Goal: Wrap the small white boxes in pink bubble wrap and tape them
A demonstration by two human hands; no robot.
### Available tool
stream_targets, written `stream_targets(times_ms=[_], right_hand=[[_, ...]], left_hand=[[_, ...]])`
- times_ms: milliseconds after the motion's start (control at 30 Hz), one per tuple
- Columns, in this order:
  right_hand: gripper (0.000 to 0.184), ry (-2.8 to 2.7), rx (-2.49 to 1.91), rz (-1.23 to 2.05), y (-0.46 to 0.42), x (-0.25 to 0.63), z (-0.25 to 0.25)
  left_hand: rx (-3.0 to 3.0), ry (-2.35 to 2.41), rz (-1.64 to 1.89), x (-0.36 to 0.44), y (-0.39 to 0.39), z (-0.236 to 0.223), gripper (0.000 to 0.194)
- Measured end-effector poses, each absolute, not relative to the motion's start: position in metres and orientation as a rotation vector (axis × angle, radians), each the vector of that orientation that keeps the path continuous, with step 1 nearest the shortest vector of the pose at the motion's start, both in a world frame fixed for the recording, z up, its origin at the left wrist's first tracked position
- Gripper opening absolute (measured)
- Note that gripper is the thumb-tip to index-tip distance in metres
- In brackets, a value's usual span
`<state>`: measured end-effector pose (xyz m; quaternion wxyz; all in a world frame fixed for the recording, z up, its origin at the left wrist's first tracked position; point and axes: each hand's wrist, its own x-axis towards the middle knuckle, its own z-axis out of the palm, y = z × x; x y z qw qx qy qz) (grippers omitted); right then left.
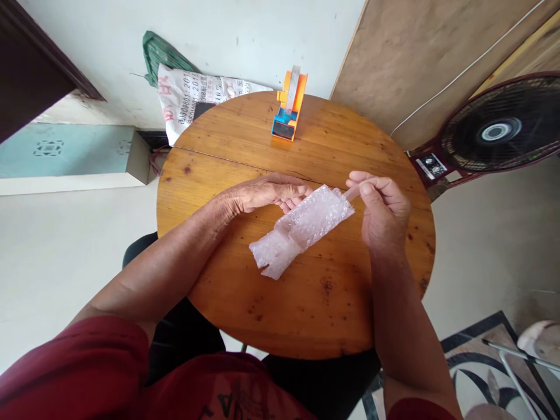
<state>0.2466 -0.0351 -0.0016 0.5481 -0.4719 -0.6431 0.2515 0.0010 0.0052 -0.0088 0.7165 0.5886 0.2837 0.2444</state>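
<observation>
A piece of bubble wrap, folded into a flat, narrow packet, lies aslant above the middle of the table; its lower left end hangs loose and is split. My left hand grips its upper left edge, thumb on the near side and fingers partly hidden behind. At the packet's upper right end, my right hand pinches a short translucent strip between thumb and forefinger. The strip looks like clear tape and reaches to the wrap's corner. Whether anything is inside the packet cannot be seen.
The round wooden table carries an orange and blue tape dispenser near its far edge. Behind stand a printed white sack and a pale wall. A fan is at the right, a light blue box at the left.
</observation>
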Motion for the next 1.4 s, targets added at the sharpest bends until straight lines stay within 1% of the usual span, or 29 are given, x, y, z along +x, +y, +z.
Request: stream_targets(times_ms=[200, 367, 433, 567, 633, 767, 833, 900, 1033, 1100, 1167, 1200, 1267, 1400], right_hand=[[0.013, -1.358, -1.136, 0.730, -0.025, 0.251, -0.009], [0.017, -1.318, -1.226, 0.720, -0.017, 0.252, -0.021], [0.019, -1.318, -1.246, 0.693, -0.015, 0.252, -0.024], [0.017, -1.341, -1.240, 0.511, -0.020, 0.250, -0.017], [0.014, -1.430, -1.206, 0.492, -0.028, 0.247, -0.010], [0.016, -1.677, -1.137, 0.819, -0.046, 0.235, 0.001], [0.016, -1.735, -1.192, 0.907, -0.051, 0.228, 0.000], [0.017, -1.765, -1.275, 0.916, -0.053, 0.221, -0.003], [0.030, -1.791, -1.348, 0.929, -0.053, 0.214, -0.009], [0.026, -1.783, -1.392, 0.903, -0.052, 0.215, -0.011], [0.017, -1.747, -1.420, 0.857, -0.049, 0.219, -0.012], [0.016, -1.704, -1.412, 0.852, -0.048, 0.221, -0.013], [0.018, -1.556, -1.343, 0.919, -0.042, 0.228, -0.015], [0.024, -1.282, -1.183, 1.174, -0.031, 0.237, -0.022]], left_hand=[[1.358, 0.586, 0.462, 0.001, 0.001, -0.003, 0.032], [1.349, 0.636, 0.443, 0.009, -0.002, -0.006, 0.016], [1.293, 0.685, 0.473, 0.014, -0.004, -0.009, 0.013], [1.104, 0.767, 0.634, 0.023, -0.006, -0.015, 0.014], [1.026, 0.811, 0.714, 0.027, -0.006, -0.017, 0.016], [0.990, 0.873, 0.783, 0.032, -0.006, -0.019, 0.022], [1.016, 0.866, 0.815, 0.033, -0.006, -0.021, 0.027], [1.055, 0.858, 0.852, 0.033, -0.006, -0.022, 0.034], [1.075, 0.832, 0.862, 0.032, -0.009, -0.022, 0.042], [1.034, 0.778, 0.847, 0.032, -0.011, -0.020, 0.044], [0.976, 0.725, 0.860, 0.031, -0.012, -0.018, 0.045], [0.942, 0.706, 0.881, 0.031, -0.011, -0.018, 0.044], [0.876, 0.688, 0.930, 0.030, -0.007, -0.020, 0.043], [0.824, 0.787, 1.011, 0.028, 0.003, -0.027, 0.043]])
